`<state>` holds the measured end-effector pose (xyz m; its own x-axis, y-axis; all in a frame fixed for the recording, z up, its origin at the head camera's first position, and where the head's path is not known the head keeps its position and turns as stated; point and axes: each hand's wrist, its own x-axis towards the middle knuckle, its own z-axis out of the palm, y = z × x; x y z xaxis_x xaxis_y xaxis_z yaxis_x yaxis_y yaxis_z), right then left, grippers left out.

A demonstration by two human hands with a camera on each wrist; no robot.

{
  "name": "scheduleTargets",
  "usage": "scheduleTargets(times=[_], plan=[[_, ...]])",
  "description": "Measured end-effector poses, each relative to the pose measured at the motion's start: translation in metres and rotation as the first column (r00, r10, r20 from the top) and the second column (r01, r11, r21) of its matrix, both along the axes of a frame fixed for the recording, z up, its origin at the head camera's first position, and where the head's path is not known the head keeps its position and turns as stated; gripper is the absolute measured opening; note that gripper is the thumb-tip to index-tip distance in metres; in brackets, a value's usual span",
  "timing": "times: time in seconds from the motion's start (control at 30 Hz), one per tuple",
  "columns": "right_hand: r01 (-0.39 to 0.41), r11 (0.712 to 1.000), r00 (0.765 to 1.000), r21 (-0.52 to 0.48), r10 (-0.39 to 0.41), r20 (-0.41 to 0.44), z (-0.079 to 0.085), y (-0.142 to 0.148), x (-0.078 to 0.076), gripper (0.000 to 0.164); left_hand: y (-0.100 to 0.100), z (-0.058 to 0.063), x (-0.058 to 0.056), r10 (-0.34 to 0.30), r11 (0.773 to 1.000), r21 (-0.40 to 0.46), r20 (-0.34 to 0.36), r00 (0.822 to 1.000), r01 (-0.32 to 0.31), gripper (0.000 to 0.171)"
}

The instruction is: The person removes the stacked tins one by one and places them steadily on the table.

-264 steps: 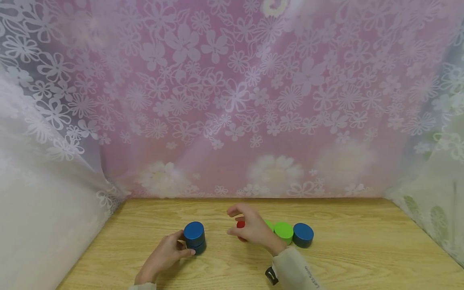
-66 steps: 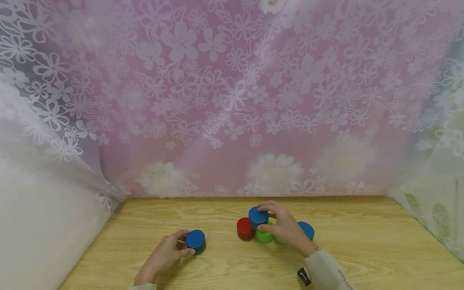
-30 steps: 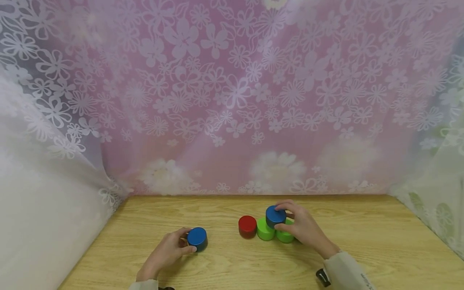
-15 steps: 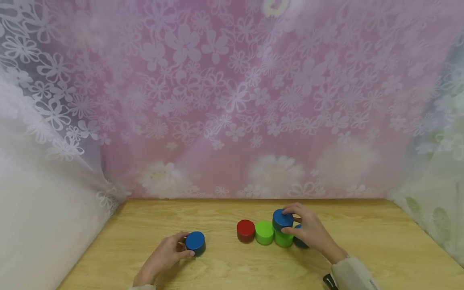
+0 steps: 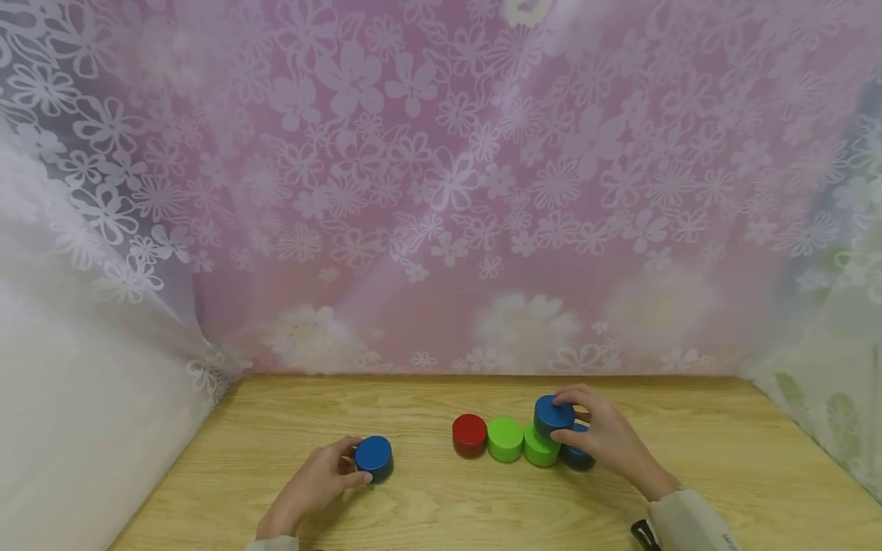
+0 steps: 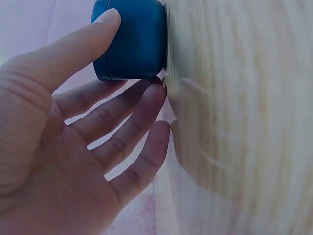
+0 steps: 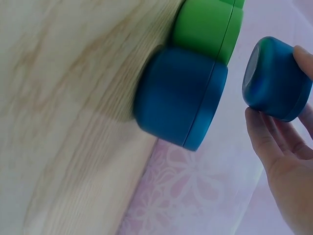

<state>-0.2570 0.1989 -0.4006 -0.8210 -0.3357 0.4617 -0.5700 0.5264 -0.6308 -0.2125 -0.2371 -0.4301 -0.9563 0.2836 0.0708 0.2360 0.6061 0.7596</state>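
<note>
My left hand (image 5: 313,482) pinches a small round blue tin (image 5: 375,455) that stands on the table at the left. In the left wrist view the thumb lies on the side of this tin (image 6: 134,41), whose base meets the wood. A second blue tin (image 5: 553,415) is held up by my right hand (image 5: 609,438), above the right end of a row. That row runs from a red tin (image 5: 469,434) through two green tins, one (image 5: 505,438) beside the other (image 5: 540,448), to a blue tin (image 5: 580,456) partly covered by my right hand. The right wrist view shows the held tin (image 7: 276,81) apart from the row.
The light wooden table (image 5: 427,497) has a pink flowered curtain (image 5: 441,229) behind it. Pale sheets hang at the left (image 5: 83,367) and right sides. A black clip-like piece (image 5: 644,534) sits by the right sleeve (image 5: 689,520).
Two blue tins stood stacked at my left hand; my right hand has taken the upper one and carried it rightward over the row, past the red and green tins. The left hand stays put.
</note>
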Motion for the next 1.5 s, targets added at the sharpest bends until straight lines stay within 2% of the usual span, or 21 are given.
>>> scheduleTargets(times=[0.5,0.77,1.23,1.5], plan=[[0.033,0.999,0.999,0.028,-0.033,-0.007,-0.002,0.016,0.002,0.038,0.0,-0.001,-0.001,0.006,1.0,0.01,0.017,1.0,-0.006,0.054],[0.041,0.998,0.998,0.041,-0.039,-0.051,-0.003,0.021,0.001,0.039,-0.001,0.0,-0.001,0.013,1.0,0.006,0.02,1.0,-0.013,0.053],[0.054,0.998,0.999,0.04,-0.054,-0.006,0.0,0.032,0.005,0.037,0.002,0.002,0.0,0.017,1.0,-0.003,0.019,1.0,-0.017,0.052],[0.069,0.996,0.997,0.052,-0.066,-0.041,0.001,0.037,0.007,0.037,0.001,0.001,0.0,0.02,1.0,-0.011,0.024,1.0,-0.02,0.052]])
